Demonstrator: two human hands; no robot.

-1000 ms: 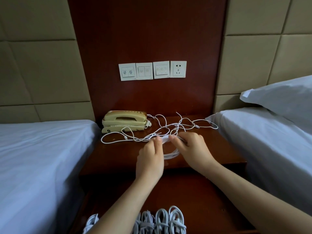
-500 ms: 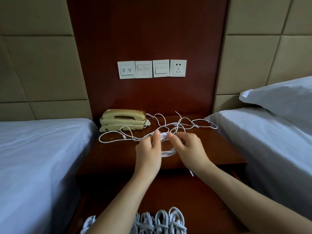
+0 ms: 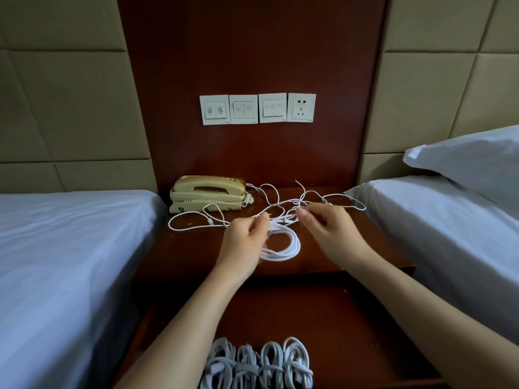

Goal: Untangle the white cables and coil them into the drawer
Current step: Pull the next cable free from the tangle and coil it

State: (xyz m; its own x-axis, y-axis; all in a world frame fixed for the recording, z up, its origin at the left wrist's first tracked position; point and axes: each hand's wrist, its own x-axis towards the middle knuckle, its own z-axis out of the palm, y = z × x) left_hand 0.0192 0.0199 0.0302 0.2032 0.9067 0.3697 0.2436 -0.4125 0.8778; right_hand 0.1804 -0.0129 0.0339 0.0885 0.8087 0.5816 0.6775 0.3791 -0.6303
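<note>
Left hand (image 3: 245, 240) grips the top of a half-wound coil (image 3: 289, 248), fingers curled round the gathered loops, which hang down to the tabletop (image 3: 196, 248). Right hand (image 3: 331, 231), just beside it, pinches a strand that runs back into the loose white cables (image 3: 276, 202). These lie tangled across the rear of the tabletop, one loop reaching out in front of the beige telephone (image 3: 207, 192).

By my reading the step in hand is winding: one cable is partly coiled while its free length sits in the tangle. The next move calls for drawing that strand clear of the others without tightening a knot, then laying another loop into the left hand's grip.

Below, the drawer (image 3: 351, 318) stands open. At its near edge four finished bundles (image 3: 259, 363) of white cable sit side by side in a row, touching; a fifth may be hidden by the left forearm.
</note>
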